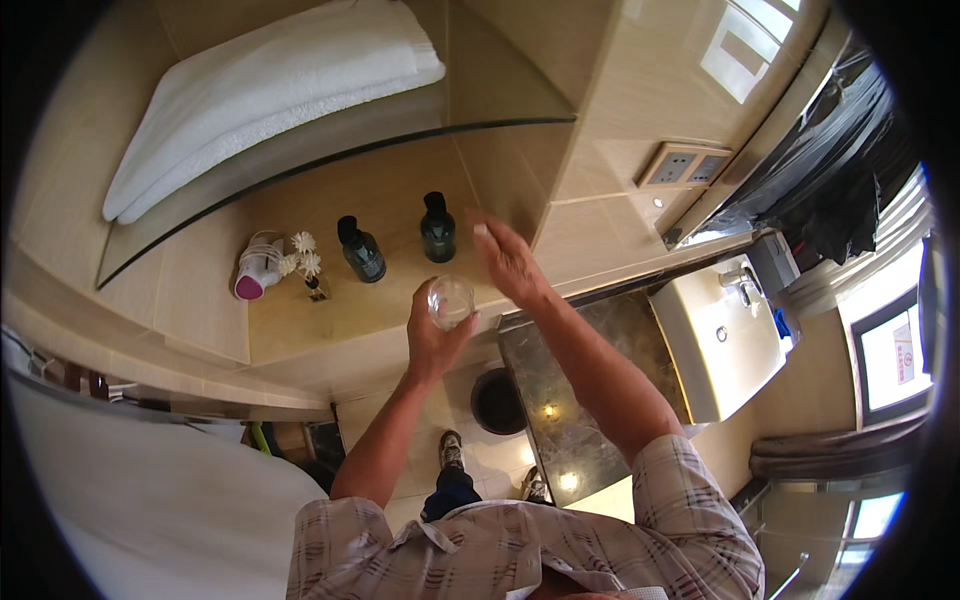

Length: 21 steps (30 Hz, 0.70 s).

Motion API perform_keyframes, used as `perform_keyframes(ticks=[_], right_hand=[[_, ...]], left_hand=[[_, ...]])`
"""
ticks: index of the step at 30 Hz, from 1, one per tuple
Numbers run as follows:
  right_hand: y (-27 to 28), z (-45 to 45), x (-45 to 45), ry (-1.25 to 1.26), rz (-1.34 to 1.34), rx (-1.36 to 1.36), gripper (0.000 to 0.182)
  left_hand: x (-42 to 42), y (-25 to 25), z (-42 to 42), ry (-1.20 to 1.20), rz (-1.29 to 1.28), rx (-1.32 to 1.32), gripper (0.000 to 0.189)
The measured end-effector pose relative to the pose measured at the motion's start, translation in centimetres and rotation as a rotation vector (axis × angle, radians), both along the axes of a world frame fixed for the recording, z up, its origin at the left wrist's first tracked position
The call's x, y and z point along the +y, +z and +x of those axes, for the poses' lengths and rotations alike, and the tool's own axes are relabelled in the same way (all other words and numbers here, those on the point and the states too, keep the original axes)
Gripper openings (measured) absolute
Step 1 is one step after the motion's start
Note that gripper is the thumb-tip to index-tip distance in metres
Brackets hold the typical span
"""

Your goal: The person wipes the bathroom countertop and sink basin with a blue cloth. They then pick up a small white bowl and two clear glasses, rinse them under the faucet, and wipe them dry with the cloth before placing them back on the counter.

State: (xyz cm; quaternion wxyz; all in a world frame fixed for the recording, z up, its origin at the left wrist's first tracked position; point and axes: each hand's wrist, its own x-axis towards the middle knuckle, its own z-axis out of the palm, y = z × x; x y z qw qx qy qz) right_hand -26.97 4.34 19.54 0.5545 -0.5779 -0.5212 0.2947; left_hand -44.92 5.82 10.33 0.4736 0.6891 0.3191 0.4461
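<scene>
A clear drinking glass [451,301] is in the grip of my left hand [433,346], held in front of the tiled niche ledge [405,315]. My right hand [514,264] is raised to the right of the glass and apart from it, fingers stretched out and holding nothing visible; its fingertips are blurred. Nearest to it stands a dark pump-type bottle [438,234] on the ledge. A second dark bottle [365,253] stands to the left of that one. Further left are white artificial flowers [304,259] in a small glass bottle and a white-and-magenta hair dryer [257,270].
Above the ledge, a glass shelf [495,90] carries folded white towels [285,97]. To the right, a dark stone counter [592,360] bears a white washbasin [720,337] with a faucet [742,281]. A black bin [498,401] stands on the floor beside the counter. Wall sockets [684,166] are at upper right.
</scene>
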Motion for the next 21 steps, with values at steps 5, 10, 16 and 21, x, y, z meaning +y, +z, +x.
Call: perform_keyframes(ticks=[5, 10, 16, 21], right_hand=[[2.6, -0.6, 7.5, -0.022, -0.128, 0.138, 0.041], [-0.1, 0.4, 12.0, 0.141, -0.255, 0.197, 0.037], [-1.8, 1.4, 13.1, 0.215, -0.307, 0.318, 0.033], [-1.8, 1.2, 12.9, 0.203, -0.321, 0.383, 0.032]], left_hand=[[5.4, 0.1, 1.8, -0.058, -0.11, -0.115, 0.076], [8.0, 0.4, 2.5, -0.036, -0.103, -0.074, 0.076], [8.7, 1.8, 2.5, -0.011, -0.086, -0.026, 0.078], [8.4, 2.8, 3.0, 0.118, -0.042, 0.059, 0.075]])
